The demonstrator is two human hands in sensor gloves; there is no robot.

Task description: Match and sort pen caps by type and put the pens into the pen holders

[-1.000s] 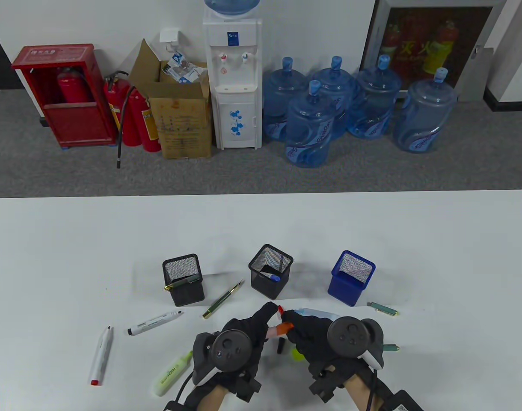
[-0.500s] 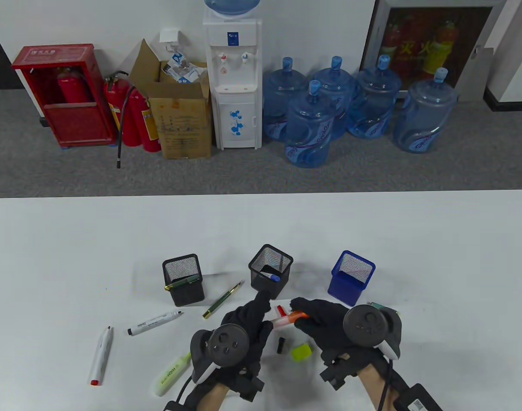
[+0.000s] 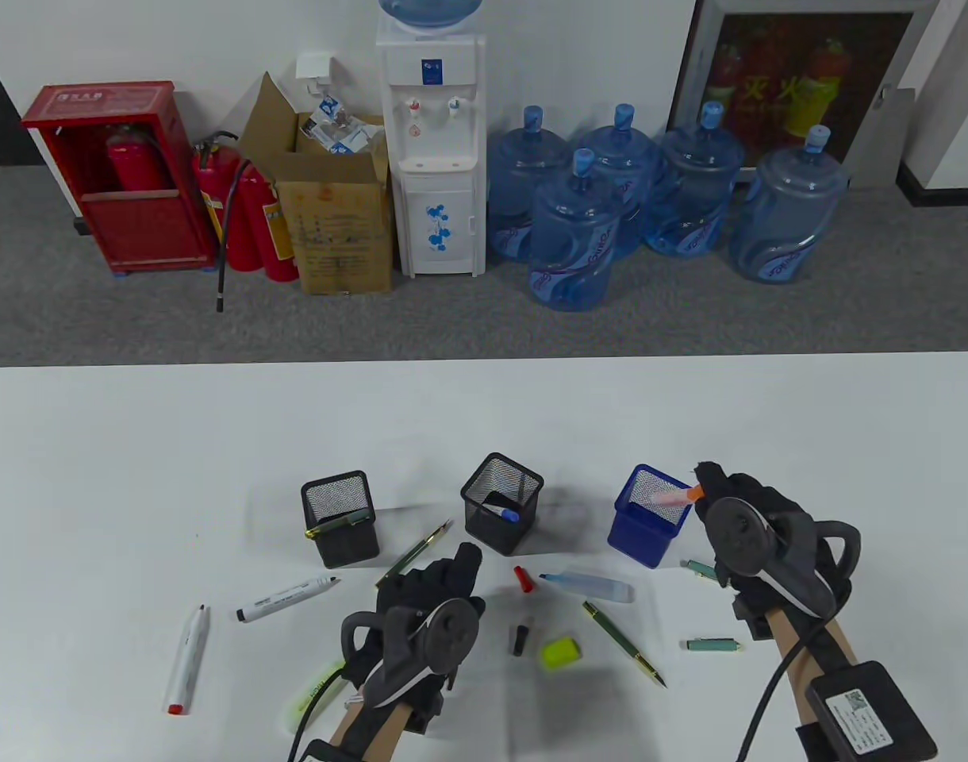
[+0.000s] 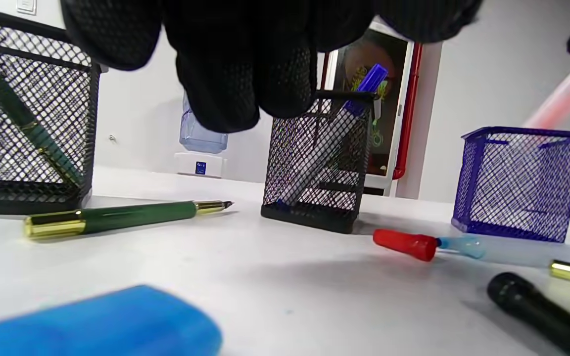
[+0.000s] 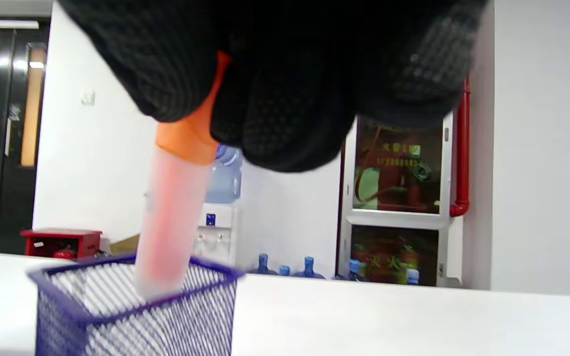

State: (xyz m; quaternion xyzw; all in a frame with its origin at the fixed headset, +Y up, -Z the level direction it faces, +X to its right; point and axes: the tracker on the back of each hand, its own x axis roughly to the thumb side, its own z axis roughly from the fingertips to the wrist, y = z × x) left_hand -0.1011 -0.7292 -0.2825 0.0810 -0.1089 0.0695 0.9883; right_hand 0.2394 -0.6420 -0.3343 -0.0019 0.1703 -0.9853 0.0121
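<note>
Three mesh holders cross the frame's middle; the right hand (image 3: 742, 516) pinches an orange highlighter (image 3: 674, 497) over the blue holder (image 3: 649, 533). Lower centre, the left hand (image 3: 432, 591) hovers, fingers relaxed, holding nothing.

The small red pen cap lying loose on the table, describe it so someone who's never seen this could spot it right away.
On the white table, find the middle black mesh pen holder. Just in front of it, nearer the person, lies the small red pen cap, at the tip of a translucent blue pen. It is the only loose red cap; neighbouring caps are black and yellow-green.
</note>
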